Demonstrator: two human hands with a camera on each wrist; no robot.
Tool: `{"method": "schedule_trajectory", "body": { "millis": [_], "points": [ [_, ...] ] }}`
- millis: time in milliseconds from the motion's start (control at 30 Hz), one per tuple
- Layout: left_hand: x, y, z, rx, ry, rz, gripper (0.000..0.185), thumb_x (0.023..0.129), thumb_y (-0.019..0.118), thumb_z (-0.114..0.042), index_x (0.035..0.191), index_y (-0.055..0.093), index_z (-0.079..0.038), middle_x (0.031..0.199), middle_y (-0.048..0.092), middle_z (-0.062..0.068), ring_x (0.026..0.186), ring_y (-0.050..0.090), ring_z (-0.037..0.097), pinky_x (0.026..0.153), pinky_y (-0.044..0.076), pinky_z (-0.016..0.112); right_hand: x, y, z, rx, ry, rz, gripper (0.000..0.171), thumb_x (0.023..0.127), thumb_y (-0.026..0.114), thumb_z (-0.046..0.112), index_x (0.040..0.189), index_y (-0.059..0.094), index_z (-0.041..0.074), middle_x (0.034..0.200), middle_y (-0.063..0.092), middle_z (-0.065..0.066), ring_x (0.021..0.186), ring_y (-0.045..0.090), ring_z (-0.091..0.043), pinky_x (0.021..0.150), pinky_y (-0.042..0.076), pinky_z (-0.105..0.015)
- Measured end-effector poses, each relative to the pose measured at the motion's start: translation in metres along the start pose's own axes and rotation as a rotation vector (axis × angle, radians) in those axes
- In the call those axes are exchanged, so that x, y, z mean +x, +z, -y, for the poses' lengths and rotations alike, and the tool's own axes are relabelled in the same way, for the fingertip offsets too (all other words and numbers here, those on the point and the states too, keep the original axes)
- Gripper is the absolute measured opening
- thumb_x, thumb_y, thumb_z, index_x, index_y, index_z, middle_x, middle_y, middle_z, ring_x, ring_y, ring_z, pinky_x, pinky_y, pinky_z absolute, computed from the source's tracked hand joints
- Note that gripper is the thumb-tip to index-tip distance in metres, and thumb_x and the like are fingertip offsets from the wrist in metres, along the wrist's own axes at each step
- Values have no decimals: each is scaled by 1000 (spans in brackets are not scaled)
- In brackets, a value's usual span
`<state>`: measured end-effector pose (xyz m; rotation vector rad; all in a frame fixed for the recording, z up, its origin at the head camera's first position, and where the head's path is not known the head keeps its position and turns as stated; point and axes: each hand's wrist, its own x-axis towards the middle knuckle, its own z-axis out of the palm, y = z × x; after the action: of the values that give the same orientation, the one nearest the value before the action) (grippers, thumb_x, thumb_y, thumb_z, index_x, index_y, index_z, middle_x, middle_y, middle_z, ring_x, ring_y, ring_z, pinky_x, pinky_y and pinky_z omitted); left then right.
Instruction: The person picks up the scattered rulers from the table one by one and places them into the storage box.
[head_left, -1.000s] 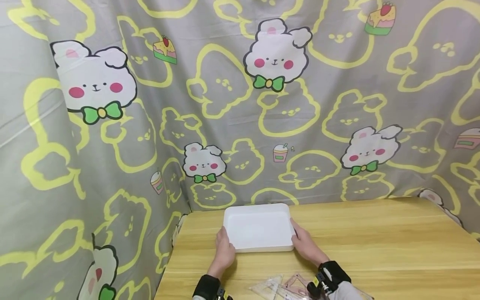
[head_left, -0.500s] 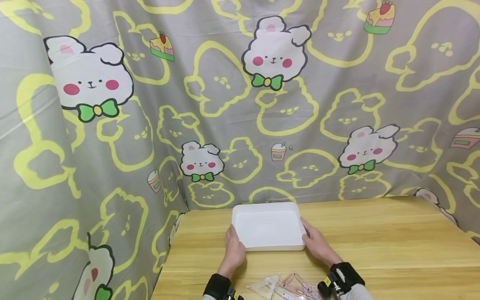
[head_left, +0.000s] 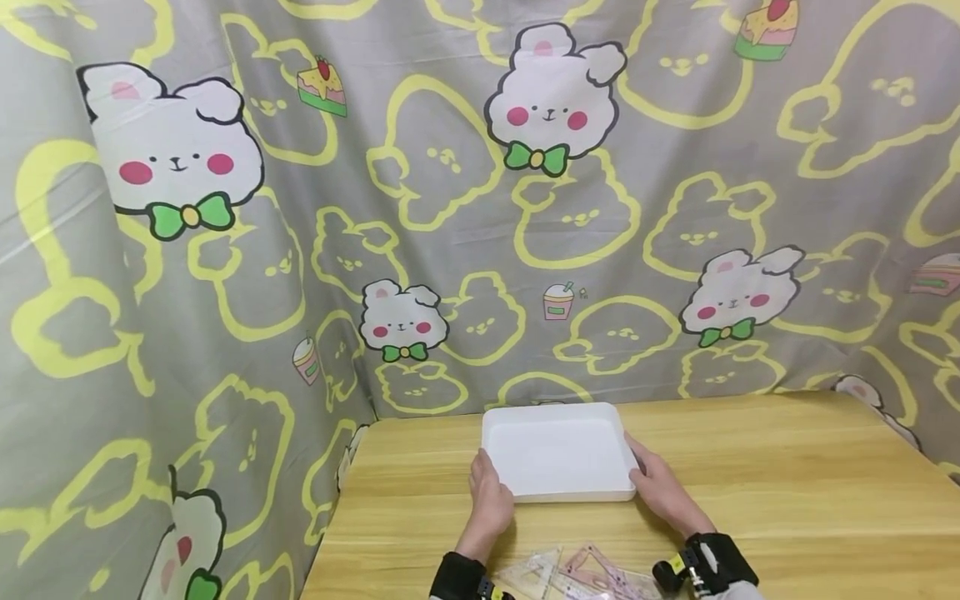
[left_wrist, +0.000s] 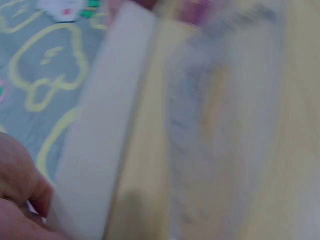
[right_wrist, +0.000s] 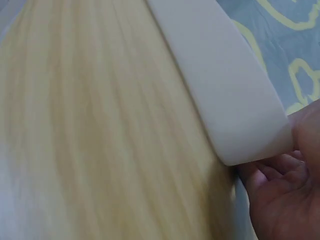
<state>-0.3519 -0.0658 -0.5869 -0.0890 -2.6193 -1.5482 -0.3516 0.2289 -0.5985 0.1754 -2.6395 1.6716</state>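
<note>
A white rectangular tray (head_left: 558, 454) with low walls is held between both hands near the back of the table. My left hand (head_left: 491, 496) grips its left side by the front corner. On the opposite side my right hand (head_left: 663, 487) grips the right wall, thumb at the rim. In the left wrist view the tray's outer wall (left_wrist: 105, 115) runs up beside the left fingers, blurred. From the right wrist, the tray's corner (right_wrist: 250, 125) shows with curled fingers under it and the right hand (right_wrist: 285, 195) around its end.
Several clear and pinkish set squares and rulers (head_left: 592, 571) lie in a pile at the table's front, between the forearms. A patterned curtain (head_left: 450, 208) hangs behind and at the left of the wooden table (head_left: 810, 483).
Both hands have carried the tray to the right along the back of the table, keeping the same grip. The pile of set squares stays where it was.
</note>
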Motion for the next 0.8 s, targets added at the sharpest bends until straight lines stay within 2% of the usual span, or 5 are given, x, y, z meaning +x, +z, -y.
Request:
{"method": "schedule_trajectory", "body": {
  "millis": [167, 367, 567, 700, 800],
  "points": [
    [-1, -5, 1, -148, -65, 102, 75, 95, 34, 12, 162, 0, 11, 169, -4, 34, 155, -7, 53, 122, 2, 69, -3, 1, -1, -17, -9, -36, 63, 100, 37, -11, 160, 17, -14, 167, 16, -35, 155, 15, -52, 122, 17, -62],
    [-1, -14, 7, -188, -78, 131, 73, 99, 35, 8, 163, -2, 8, 171, -9, 31, 156, -10, 50, 122, -2, 68, -3, 8, 1, -42, -14, -59, 64, 99, 37, -11, 160, 18, -13, 166, 18, -34, 154, 17, -51, 122, 18, -60],
    [5, -23, 7, -262, -93, 176, 85, 105, 51, -7, 165, -9, 1, 171, -15, 29, 157, -13, 49, 121, -3, 69, -3, 6, 7, -61, -32, -71, 65, 105, 45, -1, 159, 12, -16, 163, 16, -41, 151, 17, -57, 121, 19, -66],
    [8, -35, 0, -182, -32, 145, 94, 101, 69, -24, 166, 6, 0, 170, -6, 32, 156, -4, 52, 120, 7, 73, -4, 0, 22, -101, -106, -137, 77, 106, 60, 16, 161, 13, -13, 163, 18, -42, 149, 19, -60, 118, 21, -71],
    [4, -48, -11, -19, 58, 96, 87, 95, 77, -32, 160, 30, 1, 164, 19, 32, 150, 18, 50, 116, 25, 71, -6, 3, 45, -168, -242, -223, 76, 101, 69, 16, 158, 28, -13, 159, 31, -40, 145, 30, -60, 115, 26, -72]
  ]
}}
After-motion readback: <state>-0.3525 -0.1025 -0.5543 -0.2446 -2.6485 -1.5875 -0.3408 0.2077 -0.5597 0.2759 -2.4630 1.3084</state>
